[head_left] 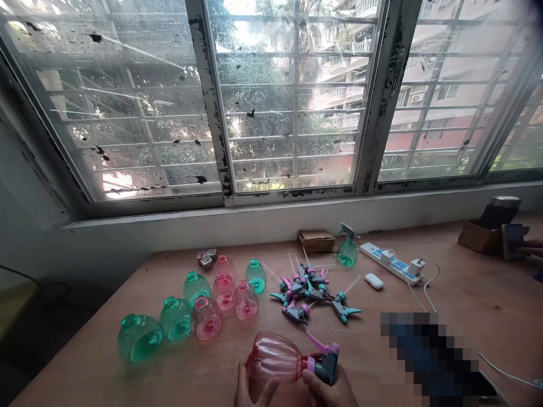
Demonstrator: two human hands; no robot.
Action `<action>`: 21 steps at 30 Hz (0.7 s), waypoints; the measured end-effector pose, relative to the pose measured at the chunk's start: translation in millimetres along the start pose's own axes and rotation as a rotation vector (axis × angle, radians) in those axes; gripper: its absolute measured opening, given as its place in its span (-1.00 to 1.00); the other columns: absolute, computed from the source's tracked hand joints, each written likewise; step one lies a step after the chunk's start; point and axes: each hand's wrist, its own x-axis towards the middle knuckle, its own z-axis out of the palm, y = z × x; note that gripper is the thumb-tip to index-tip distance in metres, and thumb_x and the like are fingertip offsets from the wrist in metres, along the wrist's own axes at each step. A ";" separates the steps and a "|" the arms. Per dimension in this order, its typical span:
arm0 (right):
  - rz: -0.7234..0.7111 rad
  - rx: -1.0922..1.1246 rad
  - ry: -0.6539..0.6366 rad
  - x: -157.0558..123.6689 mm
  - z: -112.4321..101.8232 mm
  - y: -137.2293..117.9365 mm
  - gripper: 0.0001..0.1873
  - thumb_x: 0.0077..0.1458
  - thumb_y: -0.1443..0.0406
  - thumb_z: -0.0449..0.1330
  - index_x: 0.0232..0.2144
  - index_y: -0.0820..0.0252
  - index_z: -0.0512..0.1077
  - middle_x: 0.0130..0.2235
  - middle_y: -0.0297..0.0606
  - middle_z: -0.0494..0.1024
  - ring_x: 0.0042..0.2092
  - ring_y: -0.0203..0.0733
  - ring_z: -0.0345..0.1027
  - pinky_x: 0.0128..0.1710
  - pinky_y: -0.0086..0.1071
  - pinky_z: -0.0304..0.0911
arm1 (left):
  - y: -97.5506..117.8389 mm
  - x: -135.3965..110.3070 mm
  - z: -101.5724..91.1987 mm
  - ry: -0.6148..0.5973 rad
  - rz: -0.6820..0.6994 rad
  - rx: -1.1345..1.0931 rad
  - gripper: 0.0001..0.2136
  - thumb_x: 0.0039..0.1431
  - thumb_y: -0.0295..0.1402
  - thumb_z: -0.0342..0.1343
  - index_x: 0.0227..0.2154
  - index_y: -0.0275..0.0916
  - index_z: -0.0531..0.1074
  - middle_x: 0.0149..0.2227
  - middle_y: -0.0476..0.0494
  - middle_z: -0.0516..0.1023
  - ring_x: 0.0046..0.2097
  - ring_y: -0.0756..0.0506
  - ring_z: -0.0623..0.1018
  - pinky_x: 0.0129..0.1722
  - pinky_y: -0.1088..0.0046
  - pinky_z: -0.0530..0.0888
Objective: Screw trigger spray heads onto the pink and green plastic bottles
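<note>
A pink translucent spray bottle (278,357) lies sideways between my hands, just above the table's near part. My left hand (253,387) is wrapped round its base. At the neck, my right hand (333,389) grips the black spray head with its pink trigger (323,362). The head sits on the bottle's neck; whether it is fully tight I cannot tell. Beyond my hands is a pile of loose spray heads (307,289) in pink, teal and black with thin tubes. To the left stand several headless bottles, green (139,339) and pink (206,319).
At the back are a small cardboard box (316,241), a complete green spray bottle (348,250), and a white power strip (392,263) with cables. A white case (374,281) and a blurred-out dark device (436,356) lie on the right. Another person's hand (532,247) shows at the right edge.
</note>
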 end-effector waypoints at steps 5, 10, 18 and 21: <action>-0.010 0.049 -0.079 1.5 -5.5 -5.6 -0.44 -0.15 -0.09 0.40 -0.36 0.25 0.41 -0.63 -0.35 0.47 -0.72 -0.29 0.23 -0.74 -0.49 0.11 | 22.0 -2.9 -0.6 -0.071 0.042 0.072 -0.44 -0.10 -0.11 0.32 -0.01 -0.18 0.42 0.12 -0.24 0.50 0.23 -0.35 0.37 0.30 0.07 0.18; -0.025 0.048 -0.122 -0.2 -8.4 -12.0 -0.53 -0.05 -0.01 0.39 -0.34 0.25 0.39 -0.60 -0.35 0.49 -0.69 -0.30 0.27 -0.69 -0.51 0.11 | 37.4 -8.4 0.3 -0.107 0.006 0.089 -0.38 -0.10 -0.15 0.33 0.07 -0.17 0.35 0.16 -0.22 0.45 0.26 -0.32 0.34 0.30 0.13 0.20; -0.044 -0.031 -0.123 -5.1 -9.2 -26.7 -0.59 0.00 0.03 0.37 -0.39 0.27 0.43 -0.62 -0.36 0.49 -0.67 -0.30 0.28 -0.65 -0.50 0.13 | 35.3 -7.3 -1.6 -0.170 -0.041 0.161 -0.41 0.05 -0.15 0.24 0.15 -0.17 0.26 0.23 -0.22 0.37 0.30 -0.28 0.27 0.31 0.12 0.15; -0.013 0.035 -0.110 -5.4 -10.4 -27.6 -0.57 0.00 0.04 0.38 -0.33 0.27 0.40 -0.54 -0.32 0.54 -0.67 -0.32 0.29 -0.67 -0.52 0.11 | 35.4 -7.6 -0.7 -0.160 0.002 0.171 -0.42 0.04 -0.18 0.25 0.15 -0.11 0.29 0.25 -0.14 0.34 0.32 -0.26 0.22 0.33 0.18 0.10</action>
